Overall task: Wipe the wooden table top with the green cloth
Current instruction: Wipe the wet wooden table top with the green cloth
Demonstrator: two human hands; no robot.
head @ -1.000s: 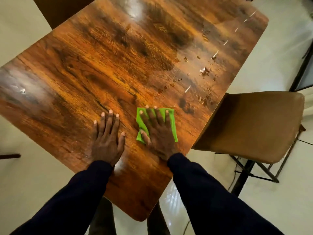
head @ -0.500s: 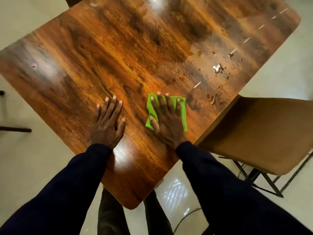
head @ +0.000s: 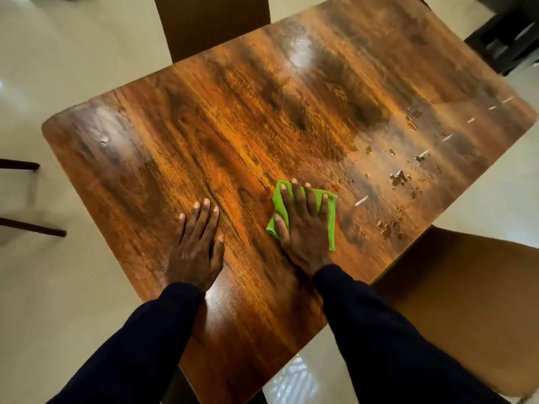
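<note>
1. Both hands lie flat on the tabletop, apart from each other; the right hand presses with straight, spread fingers on the green cloth.
2. Left of the cloth, the left hand rests palm down on bare wood, fingers straight, holding nothing.
3. Right of the cloth and a little beyond it, water droplets dot the wood.
4. Further right of the cloth stands a tan chair.

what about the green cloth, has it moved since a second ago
Yes, slightly: the green cloth under the right hand has slid toward the white streak and water droplets on the table top.
</note>
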